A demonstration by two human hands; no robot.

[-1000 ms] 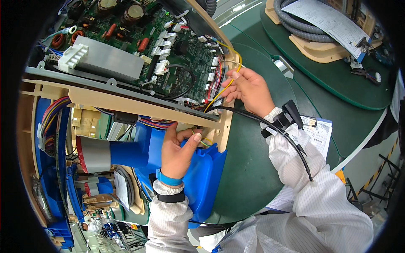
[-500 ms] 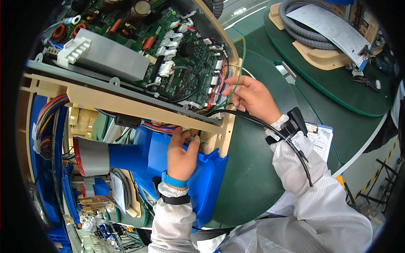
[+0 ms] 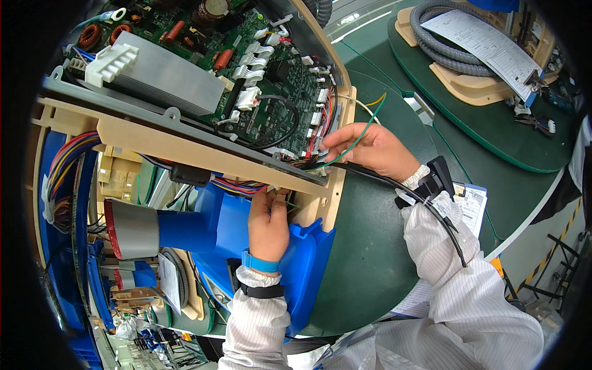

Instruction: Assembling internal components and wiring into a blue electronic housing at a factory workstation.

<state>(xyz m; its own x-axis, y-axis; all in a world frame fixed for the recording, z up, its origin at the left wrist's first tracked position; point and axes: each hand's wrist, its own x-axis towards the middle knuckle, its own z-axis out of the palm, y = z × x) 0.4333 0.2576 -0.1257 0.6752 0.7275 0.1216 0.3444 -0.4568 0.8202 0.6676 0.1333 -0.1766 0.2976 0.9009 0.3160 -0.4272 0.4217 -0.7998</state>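
My left hand (image 3: 269,228) reaches up beneath the beige frame (image 3: 203,155), its thumb and fingers pinched at a thin green wire by the coloured wire bundle (image 3: 237,185). What lies right at those fingertips is partly hidden. At the frame's right end, my right hand (image 3: 379,151) has its fingers closed together against wires along the edge of the green circuit board (image 3: 280,80). A green-yellow wire (image 3: 374,115) curves up across these fingers with its end loose in the air. Black cables (image 3: 394,185) run from the frame under my right hand and over my right forearm.
A blue plastic housing (image 3: 302,259) stands under the frame, with a grey and blue cylindrical part (image 3: 132,228) at its left. On the green table (image 3: 364,246) lies a clipboard (image 3: 472,206). Farther right are a grey corrugated hose (image 3: 425,46), a paper sheet (image 3: 481,40) and pliers (image 3: 535,122).
My right hand has come down and inward, its fingers closing toward the wires. The green-yellow wire's loose end now bends lower and to the right. My left fingers have drawn together and up.
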